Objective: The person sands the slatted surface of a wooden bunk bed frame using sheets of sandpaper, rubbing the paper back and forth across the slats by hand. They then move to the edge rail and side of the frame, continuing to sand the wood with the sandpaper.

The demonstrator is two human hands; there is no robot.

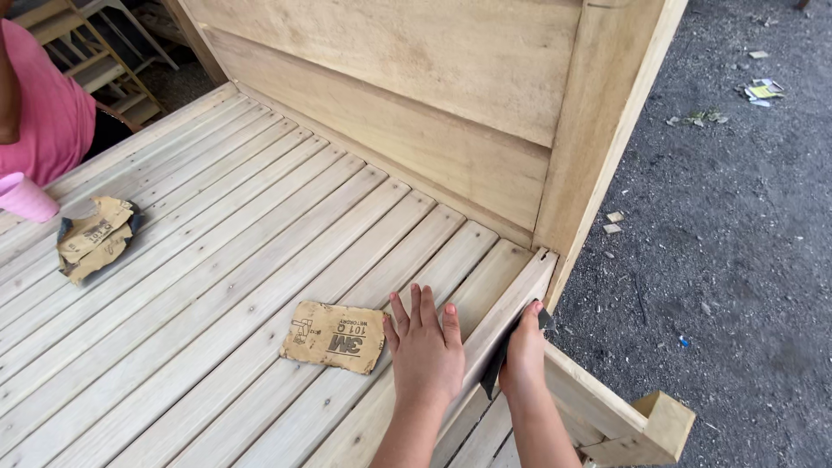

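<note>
Left hand (pixel 425 347): flat, fingers spread, pressed on the pale slatted wooden bed platform (pixel 217 260) — holding nothing.
Right hand (pixel 524 351): closed on a dark folded sanding sheet (pixel 496 368), laid against the inner face of the pale wooden side rail (pixel 507 312).
Nearby: tan rectangular sandpaper sheet (pixel 334 336) lying just beside the left hand; crumpled tan sandpaper wad (pixel 94 237) well apart, near a person in pink.
Progress: rail looks partly worked — how much remains cannot be told.
</note>
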